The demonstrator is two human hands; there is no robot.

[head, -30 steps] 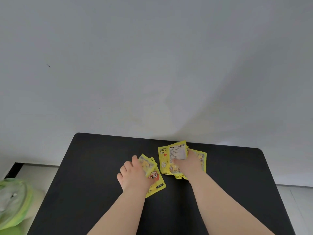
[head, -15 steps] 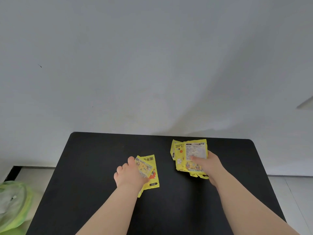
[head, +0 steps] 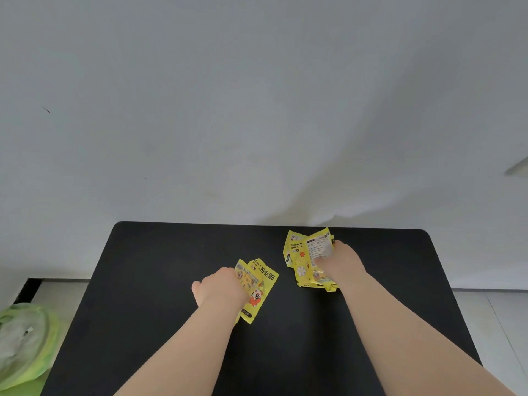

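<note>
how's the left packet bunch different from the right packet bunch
The left bunch is thinner, about two packets; the right bunch is thicker and fanned. The left bunch shows an orange cartoon; the right bunch shows a white text panel. Both are yellow printed packets.

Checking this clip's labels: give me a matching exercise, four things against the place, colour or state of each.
Things
1. left hand
2. right hand
3. green bag
4. table

States
A. black, set against the wall
B. off the table, lower left of the picture
C. grips orange-figure packets mid-table
D. grips a packet bunch near the far edge

Pairs: 1-C, 2-D, 3-B, 4-A
</note>
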